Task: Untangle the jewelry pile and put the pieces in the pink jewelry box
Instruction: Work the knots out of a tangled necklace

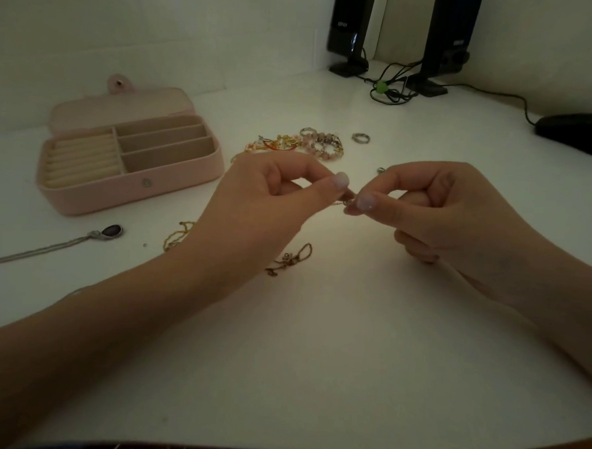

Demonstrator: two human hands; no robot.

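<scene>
My left hand (pixel 271 202) and my right hand (pixel 425 210) meet above the middle of the white desk, each pinching a thin gold chain (pixel 343 202) between thumb and forefinger. The chain's lower end (pixel 291 260) trails onto the desk below my left hand. The pink jewelry box (pixel 173 183) lies open at the left, with cream ring rolls and three long compartments that look empty. Behind my hands sits the tangled pile (pixel 299 143) of beaded bracelets, gold pieces and rings.
A silver ring (pixel 361 137) lies right of the pile. A silver necklace with a dark oval pendant (pixel 110 231) stretches along the left. A gold beaded chain (pixel 177 237) lies by my left wrist. Two black speakers (pixel 351 31) with cables and a black mouse (pixel 580 133) stand at the back right.
</scene>
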